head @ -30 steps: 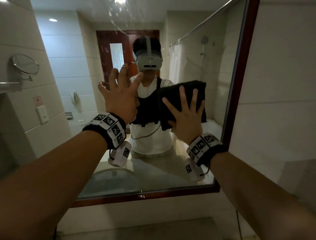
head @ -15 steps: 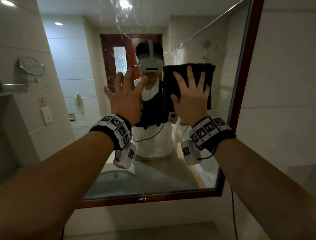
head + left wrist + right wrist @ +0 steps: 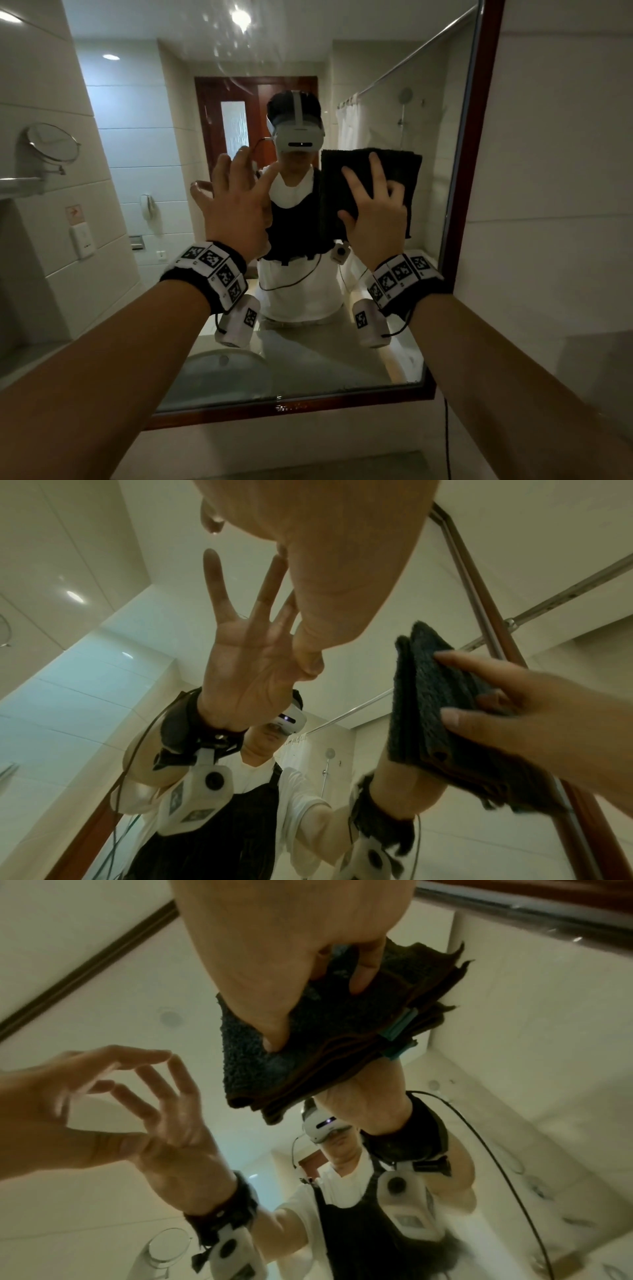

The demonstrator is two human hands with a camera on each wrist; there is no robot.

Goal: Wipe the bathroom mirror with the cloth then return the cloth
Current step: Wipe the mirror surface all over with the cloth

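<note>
Tiled bathroom, mirror (image 3: 342, 359) ahead. My right hand (image 3: 375, 219) flat, pressing cloth (image 3: 400, 168) near mirror's right edge; left hand (image 3: 236, 205) spread, empty.

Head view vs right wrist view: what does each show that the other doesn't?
Only the head view: the mirror's bottom frame edge, water spots high on the glass, and the round wall-mounted shaving mirror on the left wall.

Only the right wrist view: the cloth's stacked folded layers seen edge-on and a teal tag on them.

Both: the right hand with spread fingers pressing the dark cloth flat on the mirror, and the left hand open, holding nothing.
</note>
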